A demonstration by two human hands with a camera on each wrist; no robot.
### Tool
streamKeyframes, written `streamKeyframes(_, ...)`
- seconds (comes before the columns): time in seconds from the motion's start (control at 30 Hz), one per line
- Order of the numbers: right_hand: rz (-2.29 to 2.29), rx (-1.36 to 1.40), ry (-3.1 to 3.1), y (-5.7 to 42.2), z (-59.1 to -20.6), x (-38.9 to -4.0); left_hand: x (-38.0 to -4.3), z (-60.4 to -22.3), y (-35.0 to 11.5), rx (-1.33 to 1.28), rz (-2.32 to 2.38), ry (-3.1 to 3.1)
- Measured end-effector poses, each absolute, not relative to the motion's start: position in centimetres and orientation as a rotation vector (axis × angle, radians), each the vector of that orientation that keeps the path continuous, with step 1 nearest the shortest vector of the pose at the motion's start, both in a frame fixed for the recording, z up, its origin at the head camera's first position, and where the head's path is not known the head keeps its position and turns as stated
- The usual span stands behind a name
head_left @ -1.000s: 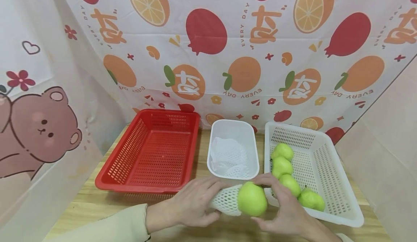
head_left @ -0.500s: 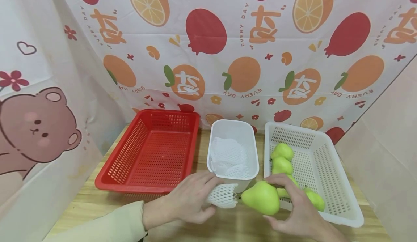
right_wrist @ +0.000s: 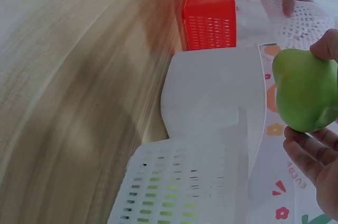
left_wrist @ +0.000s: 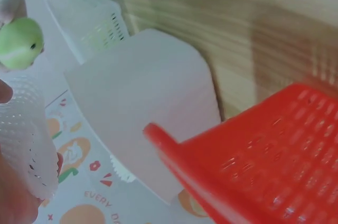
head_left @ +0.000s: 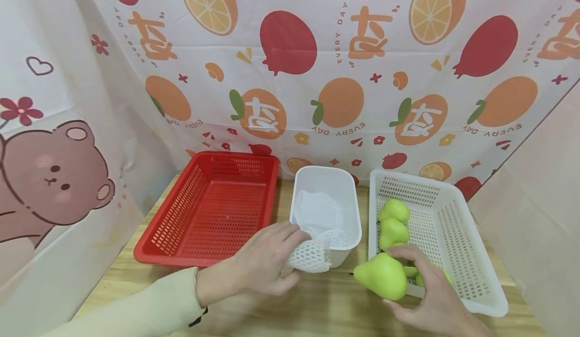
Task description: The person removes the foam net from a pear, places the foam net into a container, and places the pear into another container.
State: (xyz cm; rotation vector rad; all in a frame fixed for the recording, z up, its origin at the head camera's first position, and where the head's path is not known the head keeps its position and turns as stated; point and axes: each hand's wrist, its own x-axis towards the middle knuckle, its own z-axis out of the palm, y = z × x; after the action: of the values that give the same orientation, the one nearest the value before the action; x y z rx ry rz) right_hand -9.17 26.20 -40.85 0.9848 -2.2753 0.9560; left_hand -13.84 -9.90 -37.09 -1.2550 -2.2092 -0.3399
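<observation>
In the head view my left hand (head_left: pixel 265 261) holds a white foam net sleeve (head_left: pixel 310 256) just in front of the white tub (head_left: pixel 327 178). The same foam sleeve (left_wrist: pixel 24 134) shows at the left of the left wrist view. A green pear (head_left: pixel 382 275) is gripped by its wide end in my right hand (head_left: pixel 428 296), its stem pointing left toward the sleeve. Pear and sleeve are apart. The right wrist view shows thumb and fingers around the pear (right_wrist: pixel 303 89). More foam net sleeves (head_left: pixel 319 213) lie inside the tub.
To the left stands a red basket (head_left: pixel 226 216). On the right, a white basket (head_left: pixel 471 256) holds several green pears (head_left: pixel 393 231) along its left side. All stand on a wooden table (head_left: pixel 326 307), before a fruit-print cloth (head_left: pixel 290 100).
The pear has come out of the foam sleeve and moved right with my right hand. My left hand has shifted slightly up toward the tub, still holding the sleeve.
</observation>
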Motion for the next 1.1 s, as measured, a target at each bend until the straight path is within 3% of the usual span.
streamKeyframes(0.67,0.892,0.876,-2.506,26.5,-41.4,-8.0,-17.8,-34.6,-7.1,-1.359,-0.269,-2.242)
streamKeyframes(1.1,0.860,0.874,-2.525,26.4,-41.6,-8.0,-20.2,-35.6,-5.6,-1.363,-0.193,-2.505)
